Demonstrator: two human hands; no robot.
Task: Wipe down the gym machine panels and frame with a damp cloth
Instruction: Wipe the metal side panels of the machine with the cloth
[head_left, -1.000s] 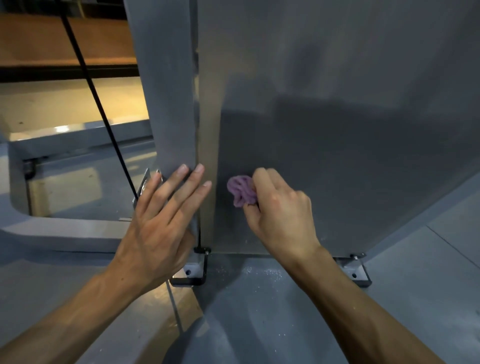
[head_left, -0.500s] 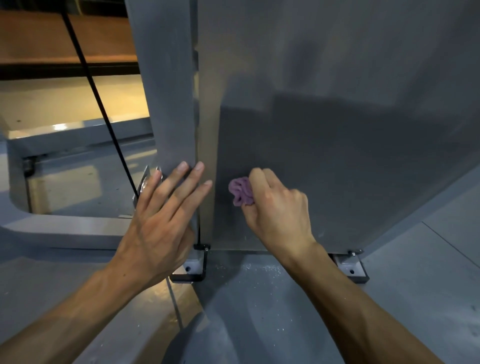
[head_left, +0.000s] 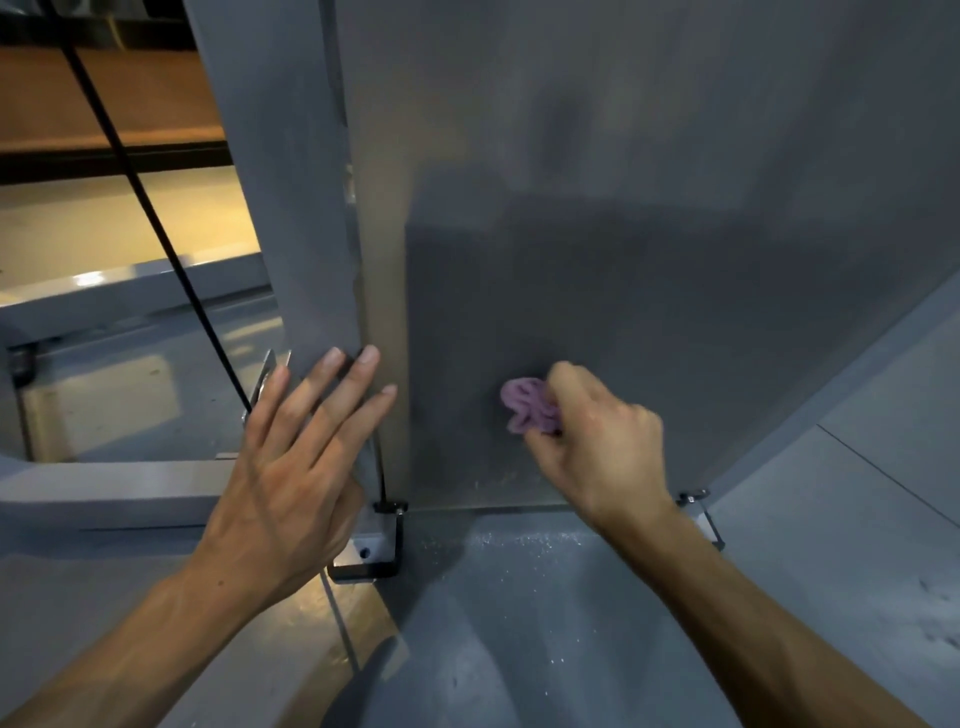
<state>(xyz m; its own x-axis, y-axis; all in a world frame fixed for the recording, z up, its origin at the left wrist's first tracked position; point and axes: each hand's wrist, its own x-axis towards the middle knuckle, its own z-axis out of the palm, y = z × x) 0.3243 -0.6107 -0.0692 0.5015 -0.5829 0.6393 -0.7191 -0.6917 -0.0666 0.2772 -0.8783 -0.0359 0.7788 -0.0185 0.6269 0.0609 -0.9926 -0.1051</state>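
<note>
Pressing a bunched purple cloth (head_left: 530, 406) low on the grey machine panel (head_left: 649, 291), the right hand (head_left: 597, 447) grips it; left hand (head_left: 296, 467), fingers straight, rests on the frame post (head_left: 291, 218) beside the panel

My right hand (head_left: 592, 447) covers much of the purple cloth (head_left: 527, 406), so only a crumpled end shows. The grey panel (head_left: 649, 208) runs off the top edge, and my left hand (head_left: 296, 467) hides the frame post's (head_left: 280, 208) foot.

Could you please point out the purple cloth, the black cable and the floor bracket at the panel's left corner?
purple cloth (head_left: 527, 404), head view, on its bunched folds left of the fingers.
black cable (head_left: 156, 218), head view, mid-length of the strand.
floor bracket (head_left: 363, 558), head view, on its flat foot.
</note>
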